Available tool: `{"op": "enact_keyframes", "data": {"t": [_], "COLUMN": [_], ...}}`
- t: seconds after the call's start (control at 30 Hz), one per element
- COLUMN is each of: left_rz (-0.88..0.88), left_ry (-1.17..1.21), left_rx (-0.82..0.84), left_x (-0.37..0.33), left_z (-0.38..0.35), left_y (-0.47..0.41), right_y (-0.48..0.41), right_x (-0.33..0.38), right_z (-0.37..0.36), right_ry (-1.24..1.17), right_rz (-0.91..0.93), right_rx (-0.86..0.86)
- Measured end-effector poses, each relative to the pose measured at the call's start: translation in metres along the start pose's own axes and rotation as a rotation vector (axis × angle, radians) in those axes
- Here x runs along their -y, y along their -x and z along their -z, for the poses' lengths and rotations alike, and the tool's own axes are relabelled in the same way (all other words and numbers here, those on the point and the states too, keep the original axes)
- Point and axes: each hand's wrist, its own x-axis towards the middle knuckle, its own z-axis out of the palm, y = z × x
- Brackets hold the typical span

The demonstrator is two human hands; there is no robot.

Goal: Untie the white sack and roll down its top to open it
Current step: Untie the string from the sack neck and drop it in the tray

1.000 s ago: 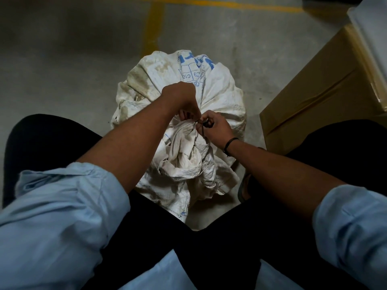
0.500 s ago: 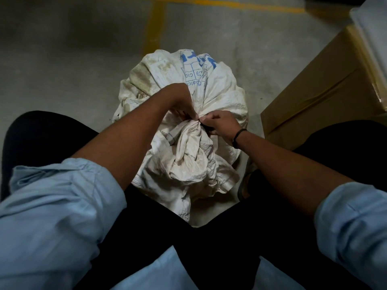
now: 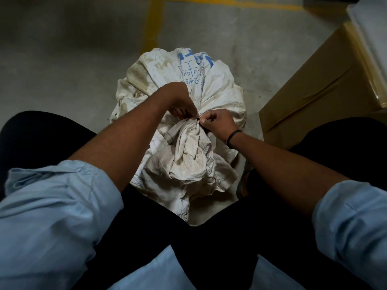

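A stained white woven sack with blue print stands on the concrete floor between my knees. Its top is gathered into a bunched neck, and the loose flap hangs toward me. My left hand and my right hand meet at the neck, fingers pinched together on a thin dark tie around it. Only a sliver of the tie shows between the fingertips. A black band circles my right wrist.
A brown cardboard box stands close on the right, with white wrapped material on top. Yellow floor lines run beyond the sack. My legs in dark trousers flank the sack on both sides.
Both hands stayed at the neck. My right hand shifted slightly and closed tighter at the tie; the short dark end seen earlier in its fingers is now mostly hidden. The sack's top remains gathered.
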Motion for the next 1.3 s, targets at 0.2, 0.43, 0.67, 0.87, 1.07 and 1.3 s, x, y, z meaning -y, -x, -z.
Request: {"op": "enact_keyframes", "data": {"t": [0.2,0.43,0.67,0.87,1.07,1.3], "left_rz": [-0.008,-0.003,0.011,0.062,0.103,0.109], "left_ry": [-0.1,-0.237,-0.282,-0.198,-0.192,-0.27], "left_rx": [-0.115,-0.174,-0.152,-0.037,0.019,-0.056], "left_x": [-0.01,-0.024,-0.031,-0.029,-0.03,-0.037], "left_z": [-0.005,-0.008,-0.007,-0.005,-0.005,-0.007], "left_y": [0.006,0.017,0.021,0.016,0.014,0.02], "right_y": [-0.001,-0.001,-0.003,-0.004,-0.005,-0.002], "right_x": [-0.003,-0.004,-0.006,-0.008,-0.01,-0.007], "right_z": [-0.003,-0.006,-0.006,-0.007,-0.007,-0.007], "right_ry": [0.096,0.1,0.103,0.097,0.07,0.052], "right_rz": [0.025,0.052,0.069,0.07,0.048,0.066], "right_rx": [-0.046,-0.064,-0.053,-0.061,-0.055,-0.046]}}
